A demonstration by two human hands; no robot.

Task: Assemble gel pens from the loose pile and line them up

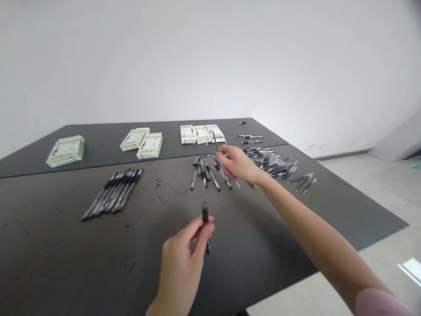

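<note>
The left hand (184,259) is pinching a black pen barrel (205,224) upright, nearest the viewer on the tabletop (66,245). The right hand (235,162) is gripping a thin refill (214,139) beyond it, over loose pens (210,173). Keeping both parts aligned is advisable. A pen row (113,193) is lying left of the barrel, a heap (272,162) right, boxes (149,145) behind.

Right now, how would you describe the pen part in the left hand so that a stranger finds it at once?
Start at the dark table and look at its near middle. There the left hand pinches a short black pen part, upright. Unlike the pens lying flat in the row to the left, it is raised off the table.
</note>
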